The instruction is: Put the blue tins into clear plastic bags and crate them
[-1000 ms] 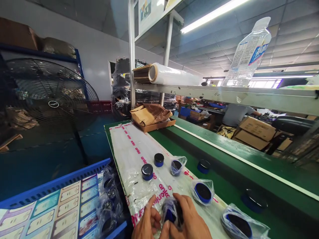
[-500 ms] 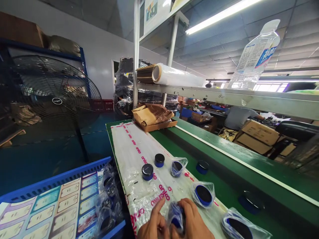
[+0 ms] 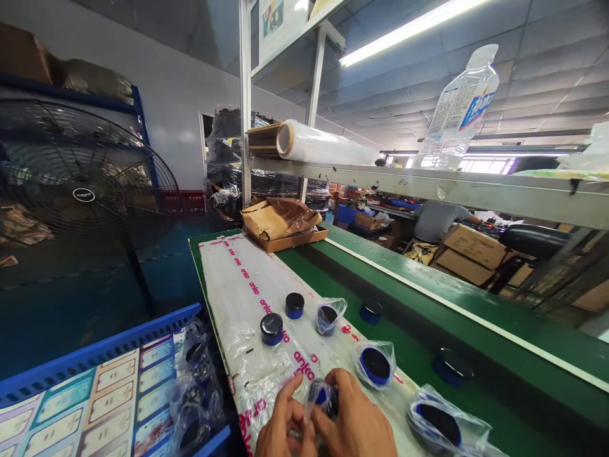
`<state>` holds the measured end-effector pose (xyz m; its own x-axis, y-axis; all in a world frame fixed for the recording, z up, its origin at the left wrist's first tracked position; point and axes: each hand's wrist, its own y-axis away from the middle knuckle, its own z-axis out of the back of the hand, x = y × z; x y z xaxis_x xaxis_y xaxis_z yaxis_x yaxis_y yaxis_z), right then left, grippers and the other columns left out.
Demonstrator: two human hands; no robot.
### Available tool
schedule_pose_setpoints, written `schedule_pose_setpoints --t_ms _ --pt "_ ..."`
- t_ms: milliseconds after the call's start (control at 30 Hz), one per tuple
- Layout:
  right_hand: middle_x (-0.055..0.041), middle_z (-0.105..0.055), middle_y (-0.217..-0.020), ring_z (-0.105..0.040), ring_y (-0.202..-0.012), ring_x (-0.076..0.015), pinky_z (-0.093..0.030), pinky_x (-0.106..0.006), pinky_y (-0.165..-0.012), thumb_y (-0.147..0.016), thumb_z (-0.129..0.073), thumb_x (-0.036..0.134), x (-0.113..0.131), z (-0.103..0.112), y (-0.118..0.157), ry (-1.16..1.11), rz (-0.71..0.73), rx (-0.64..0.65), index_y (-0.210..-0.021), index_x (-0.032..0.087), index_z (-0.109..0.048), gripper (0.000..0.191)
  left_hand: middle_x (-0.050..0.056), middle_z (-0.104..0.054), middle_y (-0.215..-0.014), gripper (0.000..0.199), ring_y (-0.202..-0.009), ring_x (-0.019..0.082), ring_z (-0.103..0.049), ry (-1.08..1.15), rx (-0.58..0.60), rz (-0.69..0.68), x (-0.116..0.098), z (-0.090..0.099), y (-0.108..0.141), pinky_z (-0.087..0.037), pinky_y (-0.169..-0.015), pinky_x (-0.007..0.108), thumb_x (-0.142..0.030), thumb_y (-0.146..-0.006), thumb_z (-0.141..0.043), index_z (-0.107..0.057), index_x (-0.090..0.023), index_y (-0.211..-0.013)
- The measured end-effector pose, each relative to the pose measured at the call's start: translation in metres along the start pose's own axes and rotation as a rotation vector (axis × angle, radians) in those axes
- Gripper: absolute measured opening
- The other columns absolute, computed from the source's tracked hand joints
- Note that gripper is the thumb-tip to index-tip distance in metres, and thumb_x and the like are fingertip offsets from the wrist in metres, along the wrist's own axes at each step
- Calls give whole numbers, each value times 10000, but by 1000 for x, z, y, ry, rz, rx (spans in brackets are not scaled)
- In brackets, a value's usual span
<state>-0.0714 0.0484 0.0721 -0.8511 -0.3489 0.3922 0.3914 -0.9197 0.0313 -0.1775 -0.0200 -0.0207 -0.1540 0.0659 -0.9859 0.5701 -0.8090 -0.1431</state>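
My right hand [image 3: 358,412] is closed around a small round blue-and-black device [image 3: 322,398] wrapped in a clear plastic bag. Beside it, my left hand [image 3: 285,422] has curled fingers and a raised index finger; its thumb side meets the bag, though the exact grip is partly hidden. Just beyond my hands, two bare devices of the same kind, a nearer one [image 3: 271,330] and a farther one [image 3: 294,306], stand on a white plastic sheet [image 3: 223,273] with pink lettering. To the right lie three bagged ones: a far one [image 3: 328,318], a middle one [image 3: 375,366] and a near one [image 3: 435,425].
Two more bare devices, one farther [image 3: 371,311] and one nearer [image 3: 451,368], rest on the green belt [image 3: 404,336]. At left, a blue basket [image 3: 109,346] holds printed sheets and bagged devices. A cardboard tray [image 3: 288,241] with brown paper, a fan [image 3: 83,193] and an overhead shelf [image 3: 361,174] stand beyond.
The view has shifted a little, so most things appear farther left. My hands keep the bagged device between them, and it has tilted slightly, showing more of its side.
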Motion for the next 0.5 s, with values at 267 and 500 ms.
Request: schedule_pose_setpoints --t_ms 267,500 --pt "-140 -520 -1532 -488 -1403 -289 -455 -358 -1091 -771 -690 322 -29 -11 -5 -274 325 157 -1414 176 -570 671 -12 -668 -743 708 -646 173 -669 169 0 95 -24 14 -7 -529 -581 235 -678 -882 -583 -489 -201 -1396" --pt "-85 -622 -1384 -628 -1222 -249 -555 -301 -888 -838 -622 242 -2 -11 -3 -82 292 49 -1037 265 -719 222 12 -779 -872 487 -762 191 -742 -156 -255 -241 -21 28 -3 -591 -807 282 -577 -943 -535 -625 -278 -1317"
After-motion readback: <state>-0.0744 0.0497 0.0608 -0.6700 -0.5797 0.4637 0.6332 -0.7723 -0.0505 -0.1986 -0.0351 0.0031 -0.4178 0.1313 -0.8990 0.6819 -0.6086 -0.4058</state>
